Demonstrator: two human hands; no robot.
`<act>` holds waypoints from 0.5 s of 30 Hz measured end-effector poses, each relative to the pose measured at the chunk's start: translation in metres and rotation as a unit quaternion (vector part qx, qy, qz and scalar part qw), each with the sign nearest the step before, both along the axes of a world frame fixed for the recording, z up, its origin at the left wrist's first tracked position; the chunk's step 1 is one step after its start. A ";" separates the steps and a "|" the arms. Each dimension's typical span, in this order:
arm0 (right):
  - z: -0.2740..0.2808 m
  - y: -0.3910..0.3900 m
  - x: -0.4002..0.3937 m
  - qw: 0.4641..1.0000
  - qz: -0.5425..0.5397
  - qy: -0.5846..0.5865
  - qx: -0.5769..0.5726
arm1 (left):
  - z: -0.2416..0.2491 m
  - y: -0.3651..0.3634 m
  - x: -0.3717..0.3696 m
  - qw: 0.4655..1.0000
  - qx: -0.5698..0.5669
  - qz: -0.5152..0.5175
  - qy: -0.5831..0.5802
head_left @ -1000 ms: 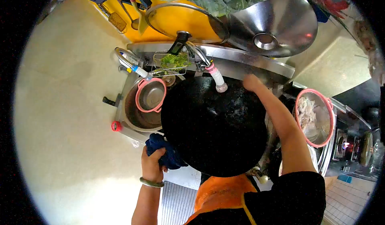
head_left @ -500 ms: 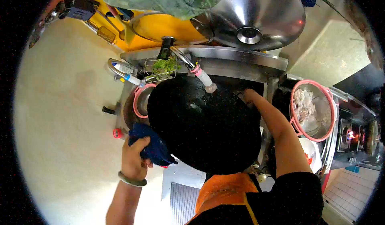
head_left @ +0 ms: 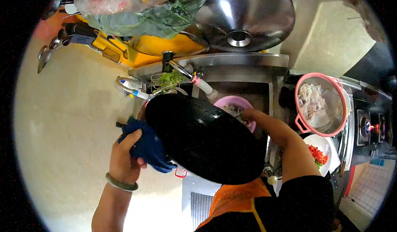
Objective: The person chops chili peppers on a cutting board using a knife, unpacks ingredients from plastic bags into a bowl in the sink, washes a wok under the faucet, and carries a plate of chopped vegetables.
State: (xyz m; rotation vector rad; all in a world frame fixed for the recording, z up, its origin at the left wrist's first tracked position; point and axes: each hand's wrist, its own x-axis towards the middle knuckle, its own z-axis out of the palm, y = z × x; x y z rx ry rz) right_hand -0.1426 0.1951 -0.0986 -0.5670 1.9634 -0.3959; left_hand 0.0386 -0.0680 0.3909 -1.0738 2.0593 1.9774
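A large black wok (head_left: 206,145) hangs tilted over the sink (head_left: 269,87). At its left edge my left hand (head_left: 126,153) is closed round a bunched dark blue cloth (head_left: 149,149) that presses against the wok. My right hand (head_left: 249,116) is at a pink basin (head_left: 233,100) in the sink, behind the wok's right rim. Dark, wet-looking contents show in the basin. The fingers of that hand are too dark and small to make out. A faucet with a white and pink nozzle (head_left: 204,86) points down beside the basin.
On the right stand a pink-rimmed colander (head_left: 298,95) of pale food and a white plate (head_left: 328,149) with cut red peppers. A lit stove (head_left: 364,139) is farther right. Greens (head_left: 169,81) lie behind the sink, below a steel lid (head_left: 264,16) and bagged vegetables (head_left: 136,23).
The wok has tilted and swung down, uncovering the pink basin. My left hand and the cloth have moved slightly left. My right hand has shifted a little down and left, to the basin.
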 end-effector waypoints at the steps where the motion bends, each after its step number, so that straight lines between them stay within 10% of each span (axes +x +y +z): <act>1: 0.005 -0.004 0.002 1.000 -0.013 -0.003 -0.008 | 0.001 -0.009 0.007 1.000 -0.004 -0.027 0.006; 15: 0.123 -0.027 0.073 0.938 -0.316 0.025 -0.141 | 0.006 -0.111 0.154 0.993 0.028 0.013 0.114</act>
